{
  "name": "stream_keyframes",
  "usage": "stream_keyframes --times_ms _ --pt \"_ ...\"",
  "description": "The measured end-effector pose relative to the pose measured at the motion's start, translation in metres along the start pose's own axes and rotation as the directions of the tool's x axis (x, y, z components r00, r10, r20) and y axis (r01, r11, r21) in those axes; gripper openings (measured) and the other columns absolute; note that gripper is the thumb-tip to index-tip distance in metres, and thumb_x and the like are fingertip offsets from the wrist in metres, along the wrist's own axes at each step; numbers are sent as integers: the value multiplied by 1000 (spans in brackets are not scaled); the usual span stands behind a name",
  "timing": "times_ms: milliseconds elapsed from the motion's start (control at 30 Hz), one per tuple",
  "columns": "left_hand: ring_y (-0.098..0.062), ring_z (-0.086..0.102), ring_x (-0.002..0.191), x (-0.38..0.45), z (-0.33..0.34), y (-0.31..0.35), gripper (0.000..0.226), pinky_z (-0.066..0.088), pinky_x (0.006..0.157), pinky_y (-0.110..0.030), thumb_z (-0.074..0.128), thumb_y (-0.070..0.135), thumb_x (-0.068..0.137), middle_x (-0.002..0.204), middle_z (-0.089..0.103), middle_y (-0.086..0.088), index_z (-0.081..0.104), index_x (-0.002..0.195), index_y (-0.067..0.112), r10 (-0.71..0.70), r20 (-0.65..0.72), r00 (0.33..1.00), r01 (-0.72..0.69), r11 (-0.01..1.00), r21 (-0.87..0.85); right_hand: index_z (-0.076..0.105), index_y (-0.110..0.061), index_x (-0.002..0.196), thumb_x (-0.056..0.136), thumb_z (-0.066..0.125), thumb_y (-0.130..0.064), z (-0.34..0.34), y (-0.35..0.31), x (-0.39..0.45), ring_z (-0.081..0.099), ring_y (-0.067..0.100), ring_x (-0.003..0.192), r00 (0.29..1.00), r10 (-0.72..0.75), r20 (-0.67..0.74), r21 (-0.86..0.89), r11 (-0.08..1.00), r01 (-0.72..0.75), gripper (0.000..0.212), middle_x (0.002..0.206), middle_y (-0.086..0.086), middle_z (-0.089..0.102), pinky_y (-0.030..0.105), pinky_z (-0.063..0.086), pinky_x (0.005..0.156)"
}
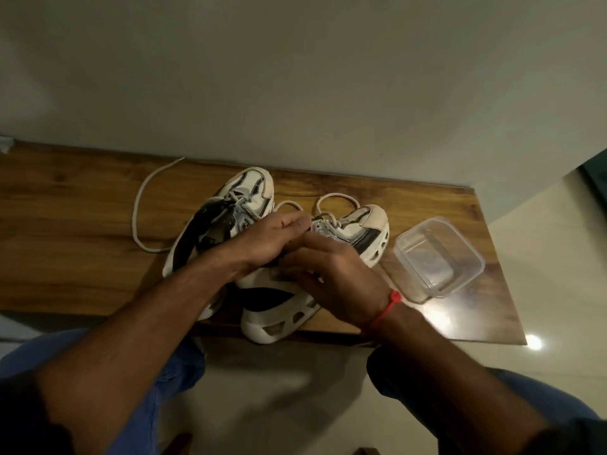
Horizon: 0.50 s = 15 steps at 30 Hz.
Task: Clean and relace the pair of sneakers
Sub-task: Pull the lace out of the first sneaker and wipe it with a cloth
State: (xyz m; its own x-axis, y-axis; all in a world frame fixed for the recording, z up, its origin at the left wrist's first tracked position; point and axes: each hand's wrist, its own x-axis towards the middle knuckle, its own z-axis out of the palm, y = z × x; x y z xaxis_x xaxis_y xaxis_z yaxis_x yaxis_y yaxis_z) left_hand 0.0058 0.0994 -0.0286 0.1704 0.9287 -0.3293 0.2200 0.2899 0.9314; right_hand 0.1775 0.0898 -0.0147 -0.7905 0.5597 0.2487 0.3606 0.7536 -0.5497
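A narrow wooden table [82, 224] stands against a plain pale wall [295, 77], with a glossy light floor [542, 251] to the right catching a bright reflection. The person sits facing it, knees in blue trousers [177, 366] at either side of the lower edge. Two white-and-black sneakers lie side by side on the wood: the left sneaker [243, 195] points toward the wall, and the right sneaker [358, 231] has its heel hanging past the near edge. The middle of both shoes is hidden under the hands, so the eyelets being worked cannot be made out. The left hand [279, 238] rests over the right sneaker's tongue, its fingers curled and pinching the shoelace [335, 200], which loops beyond the toe. The right hand [331, 274], a red thread [389, 305] at its wrist, presses against the shoe's side; whether it grips anything cannot be told. A loose lace [138, 205] trails left. A clear plastic container [438, 257] sits just right of the shoes.
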Motion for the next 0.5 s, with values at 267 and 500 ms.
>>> stream_keyframes --times_ms 267,500 --pt "7 59 110 -1 -4 3 32 46 106 -28 45 31 107 105 71 16 62 133 22 64 62 996 -79 956 282 78 -7 96 89 66 -2 -63 103 -25 67 28 87 773 582 -251 -174 759 -628 15 98 13 73 21 44 72" --pt "1 61 112 4 -10 -6 33 46 106 -30 46 34 107 118 69 14 65 131 22 143 35 989 -145 903 404 74 -6 97 90 59 -4 -53 100 -24 62 30 91 689 674 -266 -176 669 -722 17 98 15 68 28 44 73"
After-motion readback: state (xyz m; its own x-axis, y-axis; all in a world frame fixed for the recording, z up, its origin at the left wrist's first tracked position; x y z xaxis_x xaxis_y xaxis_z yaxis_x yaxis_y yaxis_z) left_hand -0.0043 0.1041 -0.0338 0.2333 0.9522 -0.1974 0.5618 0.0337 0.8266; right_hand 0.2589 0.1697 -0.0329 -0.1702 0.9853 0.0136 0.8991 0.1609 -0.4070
